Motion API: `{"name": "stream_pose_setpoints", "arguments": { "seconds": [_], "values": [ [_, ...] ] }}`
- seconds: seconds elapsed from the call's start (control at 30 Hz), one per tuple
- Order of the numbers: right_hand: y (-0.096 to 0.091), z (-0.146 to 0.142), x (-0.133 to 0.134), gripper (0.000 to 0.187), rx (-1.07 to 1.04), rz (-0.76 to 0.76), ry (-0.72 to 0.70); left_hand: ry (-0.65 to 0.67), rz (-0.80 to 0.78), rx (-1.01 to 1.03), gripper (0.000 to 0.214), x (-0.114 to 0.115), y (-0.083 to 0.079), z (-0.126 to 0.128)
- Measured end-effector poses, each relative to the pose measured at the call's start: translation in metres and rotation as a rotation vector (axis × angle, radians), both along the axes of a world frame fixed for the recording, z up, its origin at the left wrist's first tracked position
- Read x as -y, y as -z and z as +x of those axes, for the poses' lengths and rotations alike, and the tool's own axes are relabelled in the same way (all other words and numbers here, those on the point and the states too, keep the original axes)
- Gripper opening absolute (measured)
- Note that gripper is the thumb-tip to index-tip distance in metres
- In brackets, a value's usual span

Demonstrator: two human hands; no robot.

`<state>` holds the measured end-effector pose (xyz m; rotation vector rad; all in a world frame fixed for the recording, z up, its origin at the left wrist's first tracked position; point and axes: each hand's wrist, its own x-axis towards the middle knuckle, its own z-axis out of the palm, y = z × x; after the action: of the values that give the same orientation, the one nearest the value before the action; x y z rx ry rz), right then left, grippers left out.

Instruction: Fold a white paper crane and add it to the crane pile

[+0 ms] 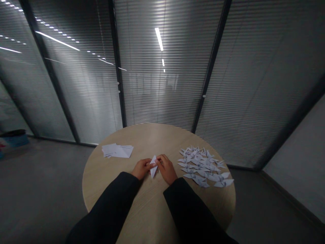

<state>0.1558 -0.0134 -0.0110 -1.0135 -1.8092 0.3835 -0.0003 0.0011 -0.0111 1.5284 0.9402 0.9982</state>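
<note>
A small white piece of folded paper (153, 166), diamond-shaped with a pointed top and bottom, lies on the round wooden table (152, 210). My left hand (142, 168) pinches its left side with closed fingers. On the other side, my right hand (166, 168) presses and pinches the paper's right edge. Both arms are in dark sleeves.
A small stack of white paper sheets (117, 150) lies on the table at the far left. Several finished folded paper figures (203, 166) are spread over the right side. Behind the table stand glass walls with shut blinds (162, 84). Grey floor surrounds the table.
</note>
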Motion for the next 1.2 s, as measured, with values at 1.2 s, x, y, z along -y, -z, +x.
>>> {"name": "stream_pose_setpoints", "arguments": {
  "seconds": [1.2],
  "values": [
    [0.001, 0.000, -0.002, 0.010, -0.020, -0.053, 0.024, -0.014, 0.001, -0.135, 0.046, 0.005, -0.003, 0.002]
  ]
}}
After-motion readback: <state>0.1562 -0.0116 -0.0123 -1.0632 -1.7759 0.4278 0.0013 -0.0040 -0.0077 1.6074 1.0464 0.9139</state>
